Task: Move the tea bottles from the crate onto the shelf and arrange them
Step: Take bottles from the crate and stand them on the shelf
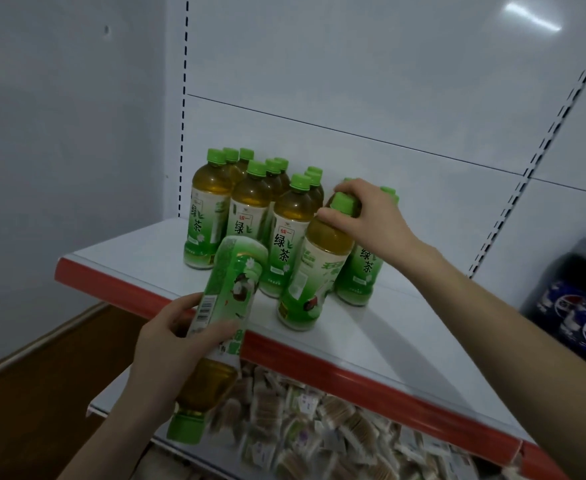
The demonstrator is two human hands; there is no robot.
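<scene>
Right hand, centre right of the frame: fingers and thumb curled over the green cap and neck of a tea bottle whose base rests on the white shelf. The bottle leans, its top toward the right. Left hand, lower left of centre: fingers wrapped around the labelled body of a second tea bottle, held upside down in front of the shelf's red edge strip, with its green cap pointing toward the bottom of the frame and its barcode facing the camera. Standing bottles, centre: a cluster of upright green-capped tea bottles in rows at the back of the same shelf, just beside the leaning bottle and partly behind it. Lower shelf, bottom centre: heaped wrapped snack packets. Right edge: dark cola bottles with blue labels.
</scene>
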